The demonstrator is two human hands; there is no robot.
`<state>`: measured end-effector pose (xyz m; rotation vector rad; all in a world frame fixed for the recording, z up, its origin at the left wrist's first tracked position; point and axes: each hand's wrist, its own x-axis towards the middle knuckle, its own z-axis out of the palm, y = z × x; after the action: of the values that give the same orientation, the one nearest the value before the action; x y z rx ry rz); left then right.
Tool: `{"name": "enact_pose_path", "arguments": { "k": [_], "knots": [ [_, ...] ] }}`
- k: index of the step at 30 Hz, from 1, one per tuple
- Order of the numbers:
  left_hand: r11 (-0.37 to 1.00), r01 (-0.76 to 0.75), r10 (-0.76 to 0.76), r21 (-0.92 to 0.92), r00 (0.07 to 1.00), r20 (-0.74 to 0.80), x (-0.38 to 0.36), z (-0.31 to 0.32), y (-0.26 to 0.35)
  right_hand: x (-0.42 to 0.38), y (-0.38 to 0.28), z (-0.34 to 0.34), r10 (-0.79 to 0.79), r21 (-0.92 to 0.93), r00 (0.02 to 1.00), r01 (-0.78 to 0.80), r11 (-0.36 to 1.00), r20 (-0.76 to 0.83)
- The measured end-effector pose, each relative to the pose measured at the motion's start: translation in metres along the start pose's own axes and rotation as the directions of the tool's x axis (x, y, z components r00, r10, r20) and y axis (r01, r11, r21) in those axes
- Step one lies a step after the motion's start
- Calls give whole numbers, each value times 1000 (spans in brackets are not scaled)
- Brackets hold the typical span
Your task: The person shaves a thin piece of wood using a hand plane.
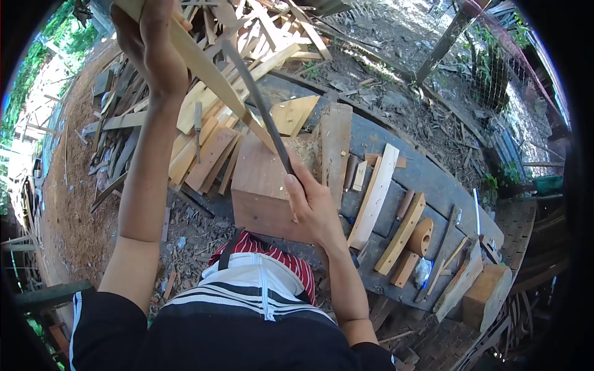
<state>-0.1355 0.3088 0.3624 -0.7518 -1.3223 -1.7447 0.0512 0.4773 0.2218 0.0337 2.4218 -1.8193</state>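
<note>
My left hand, raised at the upper left, is closed around the upper part of a long pale wooden strip. The strip slants down to the right, and its lower end meets the top of a large wooden block. My right hand is closed on the lower end of a long, narrow, dark metal blade. That blade points up and away, beside the strip; its handle is hidden in my fingers. Wood shavings lie on the block's far side.
Behind the block is a pile of wood offcuts, with a chisel-like tool on it. To the right, a dark bench carries a pale plank, a yellowish bar, a carved wooden piece and a wood chunk.
</note>
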Motion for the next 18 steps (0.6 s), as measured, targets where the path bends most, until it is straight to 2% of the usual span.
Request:
{"name": "enact_pose_path", "arguments": {
  "k": [2,3,4,5,6,7,8,9,11,12,14,15,17,18],
  "knots": [
    [999,32,-33,26,999,10,-11,-8,-2,-14,-31,-5,-156,228,985,168,959,-73],
    [995,62,-58,81,997,-43,-17,-10,-6,-19,-31,-3,-137,231,988,149,961,-69],
    [989,76,-64,130,993,-98,-18,-10,-11,-20,-33,-1,-189,241,973,217,946,-134],
    [993,48,-40,104,996,-75,-15,-17,-20,-19,-35,-1,-245,246,950,289,925,-195],
    [993,41,-32,108,996,-81,-11,-16,-16,-14,-13,6,-252,244,949,294,924,-189],
    [999,53,-52,14,998,-26,-5,-12,-10,-6,28,18,-83,114,995,90,989,-63],
    [994,69,-66,-83,997,35,-2,-9,-5,-2,49,24,109,-40,994,-107,993,29],
    [994,60,-57,-89,998,37,-3,-8,-3,-1,45,19,100,-41,995,-99,994,22],
    [999,28,-28,39,1000,-13,-5,-11,2,-1,27,9,239,-11,963,-240,971,123],
    [998,50,-50,38,999,-3,-11,-12,5,-11,22,10,259,0,958,-261,965,120],
    [997,52,-51,50,999,-19,-4,-6,1,-5,4,-3,35,-119,999,-32,992,29],
    [996,39,-35,84,998,-55,-7,-3,-1,-10,-14,-8,42,-117,998,-38,992,36],
    [992,62,-53,108,995,-89,-17,-8,-10,-24,-48,-16,-60,197,998,61,979,-15],
    [992,57,-43,111,991,-125,-18,-6,-14,-24,-44,-13,-59,194,998,60,979,-13]
  ]
}}
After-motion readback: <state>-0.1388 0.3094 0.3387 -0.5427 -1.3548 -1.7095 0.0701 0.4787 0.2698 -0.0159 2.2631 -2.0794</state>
